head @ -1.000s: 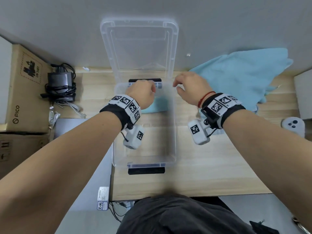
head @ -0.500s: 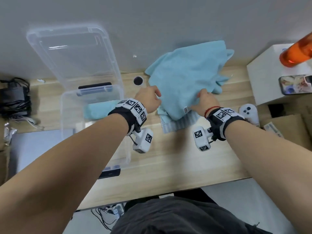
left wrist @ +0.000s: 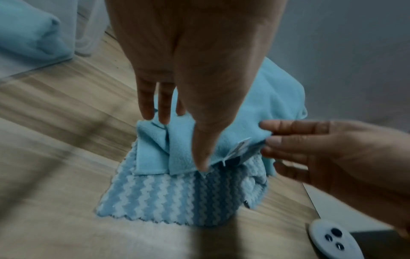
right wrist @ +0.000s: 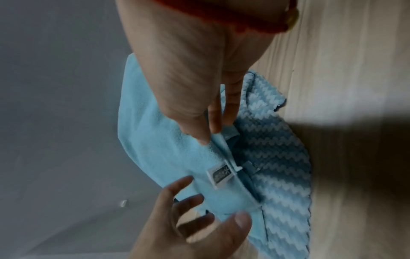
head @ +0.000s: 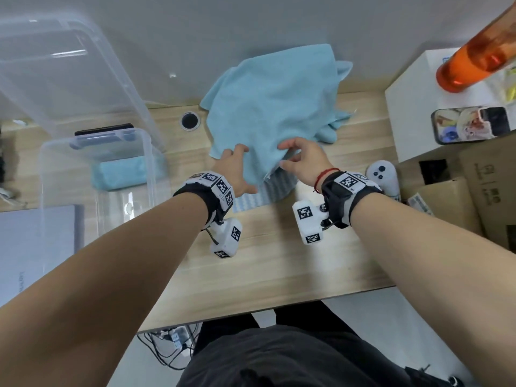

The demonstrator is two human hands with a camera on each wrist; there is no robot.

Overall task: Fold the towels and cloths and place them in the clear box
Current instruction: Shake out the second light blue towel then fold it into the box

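A light blue towel (head: 273, 107) lies crumpled at the back of the wooden table (head: 279, 261), over a blue-and-white zigzag cloth (head: 268, 192). My right hand (head: 284, 156) pinches the towel's near edge (right wrist: 155, 157) beside its white label (right wrist: 218, 175), thumb on top. At the same edge a little to the left, my left hand (head: 240, 169) touches the towel (left wrist: 255, 122) with straight fingers and grips nothing. The clear box (head: 152, 169) stands at the left with one folded blue towel (head: 122, 174) inside. Its lid (head: 64, 71) leans against the wall.
A white controller (head: 382, 177) lies just right of my right hand. Behind it are a white box (head: 410, 107) with a phone (head: 472, 124), an orange bottle (head: 474, 62) and cardboard boxes (head: 488, 185). A cable hole (head: 190, 120) sits left of the towel.
Both hands left the clear box and went right to the towel pile. The left hand has since reached the towel's near edge, and the right hand shifted along it.
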